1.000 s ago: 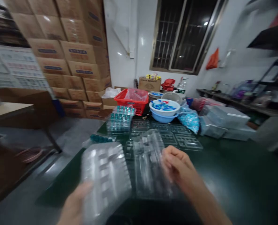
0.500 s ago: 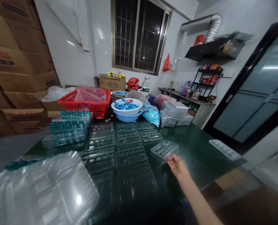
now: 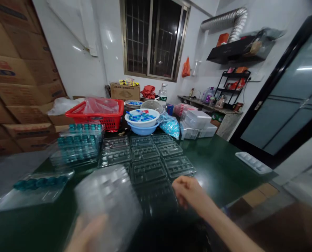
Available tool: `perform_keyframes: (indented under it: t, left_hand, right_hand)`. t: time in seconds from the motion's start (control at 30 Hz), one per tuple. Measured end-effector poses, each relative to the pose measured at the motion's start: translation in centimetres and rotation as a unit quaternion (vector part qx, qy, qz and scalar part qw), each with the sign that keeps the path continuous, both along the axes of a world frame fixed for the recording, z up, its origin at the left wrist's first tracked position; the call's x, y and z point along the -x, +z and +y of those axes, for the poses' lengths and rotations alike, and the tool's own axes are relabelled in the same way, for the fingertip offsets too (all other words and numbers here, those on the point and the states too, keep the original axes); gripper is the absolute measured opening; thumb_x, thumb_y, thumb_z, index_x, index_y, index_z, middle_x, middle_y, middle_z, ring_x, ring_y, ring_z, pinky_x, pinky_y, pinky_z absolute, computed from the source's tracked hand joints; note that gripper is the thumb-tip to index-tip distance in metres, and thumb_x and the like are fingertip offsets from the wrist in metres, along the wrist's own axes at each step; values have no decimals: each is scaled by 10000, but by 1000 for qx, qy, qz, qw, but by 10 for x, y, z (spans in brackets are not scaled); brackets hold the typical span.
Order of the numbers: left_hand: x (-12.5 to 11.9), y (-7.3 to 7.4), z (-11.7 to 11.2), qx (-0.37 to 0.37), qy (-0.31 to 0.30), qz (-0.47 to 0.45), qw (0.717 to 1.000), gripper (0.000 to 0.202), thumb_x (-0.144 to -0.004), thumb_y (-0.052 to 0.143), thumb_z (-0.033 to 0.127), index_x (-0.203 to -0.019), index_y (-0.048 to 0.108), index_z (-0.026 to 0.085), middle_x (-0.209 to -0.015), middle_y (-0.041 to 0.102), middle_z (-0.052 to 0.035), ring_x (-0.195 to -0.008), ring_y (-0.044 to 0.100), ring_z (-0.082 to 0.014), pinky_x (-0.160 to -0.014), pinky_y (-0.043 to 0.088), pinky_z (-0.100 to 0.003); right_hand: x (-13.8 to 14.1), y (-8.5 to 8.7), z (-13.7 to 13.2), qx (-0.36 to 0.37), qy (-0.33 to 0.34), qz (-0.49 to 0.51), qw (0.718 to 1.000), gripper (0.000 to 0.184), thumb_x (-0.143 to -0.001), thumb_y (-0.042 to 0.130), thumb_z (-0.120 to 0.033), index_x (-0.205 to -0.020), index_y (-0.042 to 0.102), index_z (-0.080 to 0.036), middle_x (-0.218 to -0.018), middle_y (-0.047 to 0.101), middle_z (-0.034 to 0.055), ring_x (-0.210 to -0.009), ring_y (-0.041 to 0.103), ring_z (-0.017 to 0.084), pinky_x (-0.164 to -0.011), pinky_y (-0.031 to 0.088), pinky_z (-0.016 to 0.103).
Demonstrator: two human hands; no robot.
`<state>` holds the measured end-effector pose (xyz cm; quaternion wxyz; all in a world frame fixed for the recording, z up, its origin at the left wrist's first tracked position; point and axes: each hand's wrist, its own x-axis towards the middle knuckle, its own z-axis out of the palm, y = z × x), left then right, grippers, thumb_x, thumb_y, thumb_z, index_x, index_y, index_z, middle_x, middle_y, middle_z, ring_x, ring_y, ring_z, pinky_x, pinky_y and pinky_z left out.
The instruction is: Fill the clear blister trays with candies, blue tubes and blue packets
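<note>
Since half a second ago, the tray (image 3: 180,168) at 5 o'clock has gone from the right hand (image 3: 187,192) to the surface (image 3: 213,157), and the stack (image 3: 111,206) has swung in from 8 toward 7 o'clock. The left hand (image 3: 89,229), blurred, is clamped on that stack of clear trays. The right hand, well apart from the left, has its fingers curled in, just beside that tray, at its 5 o'clock; whether it pinches anything, I cannot tell. Other trays (image 3: 147,170) lie in rows at 6 o'clock; teal-filled trays (image 3: 78,145) sit at 8 o'clock.
</note>
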<state>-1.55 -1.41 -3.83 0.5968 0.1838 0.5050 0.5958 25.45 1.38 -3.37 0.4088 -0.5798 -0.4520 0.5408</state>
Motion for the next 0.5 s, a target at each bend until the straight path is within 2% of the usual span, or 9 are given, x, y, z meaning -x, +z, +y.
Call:
perform_keyframes:
  t: [0.07,0.13,0.23,0.37,0.5]
  left_hand:
    - [-20,13,-3,14,-21,46,999,706,-460,763,203,-1119,509,224,-638,676,4,-569,621,-231,-489,502,-298]
    - [-37,23,-6,-64,-70,47,994,619,-442,763,216,-1019,543,165,-594,654,-13,-554,608,-230,-474,491,-290]
    - [-49,31,-10,-98,-118,6,988,538,-474,726,192,-975,536,155,-642,657,-36,-548,611,-238,-480,496,-317]
    - [-49,32,-15,-107,-184,-29,977,518,-528,676,178,-1014,498,167,-599,635,-37,-446,586,-232,-428,474,-345]
    - [-50,33,-18,-98,-182,-19,978,529,-523,679,159,-1022,504,170,-605,636,-33,-457,585,-212,-433,472,-314]
  right_hand:
    - [38,20,-20,-62,143,-1,988,213,-686,662,-312,-812,590,-156,-584,548,-40,-423,464,59,-364,331,140]
    - [67,36,-32,-93,204,7,974,226,-616,722,-287,-731,592,-142,-582,533,-42,-468,461,52,-407,340,134]
    - [83,45,-35,-90,233,36,968,212,-627,714,-283,-675,577,-129,-545,514,-42,-446,441,48,-384,317,130]
    - [77,41,-28,-37,273,58,960,154,-691,643,-263,-710,570,-129,-504,503,-41,-383,434,57,-334,304,139]
    - [79,40,-31,-47,281,61,956,30,-704,572,-152,-696,555,-127,-505,490,-45,-388,417,47,-349,296,136]
